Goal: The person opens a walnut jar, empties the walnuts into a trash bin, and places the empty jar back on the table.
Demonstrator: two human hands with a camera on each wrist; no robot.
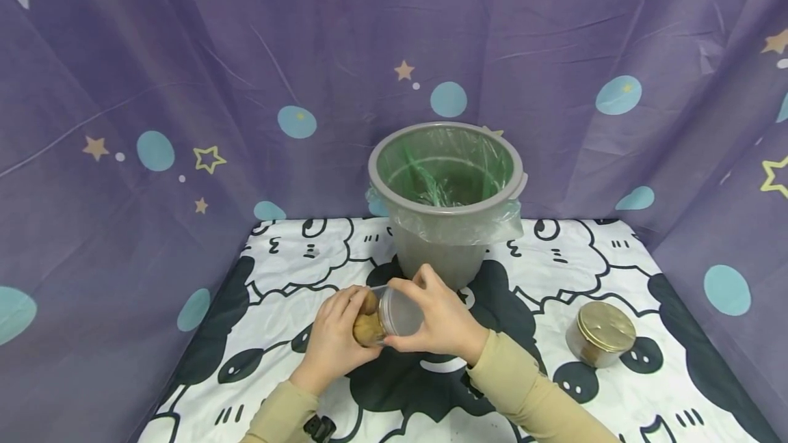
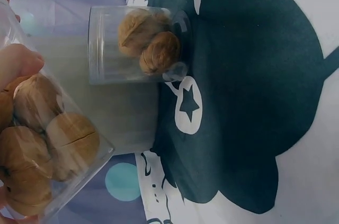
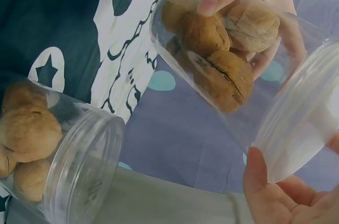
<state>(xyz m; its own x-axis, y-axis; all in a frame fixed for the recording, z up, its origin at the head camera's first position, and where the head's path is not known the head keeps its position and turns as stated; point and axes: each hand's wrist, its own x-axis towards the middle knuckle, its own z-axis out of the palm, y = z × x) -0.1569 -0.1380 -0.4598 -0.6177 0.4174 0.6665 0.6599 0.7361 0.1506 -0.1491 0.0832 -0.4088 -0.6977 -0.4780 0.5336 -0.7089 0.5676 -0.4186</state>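
Two hands (image 1: 337,333) grip one walnut jar (image 1: 373,323) — two jars (image 1: 594,349) standing.

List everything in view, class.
round plastic bin: one, grey, back
plastic liner: one, greenish, in bin
tilted cylindrical jar: one, clear, centre
round lid: one, translucent, on tilted jar
upright jar: one, clear, before bin
walnuts: several, brown, tilted and upright jars
gold-lidded jar: one, clear, right
printed cloth: one, black-and-white, underneath
curtain: count unclear, purple, behind
sleeves: two, beige, forearms
wrist devices: two, black, sleeves
left hand: one, bare, on tilted jar
right hand: one, bare, on lid
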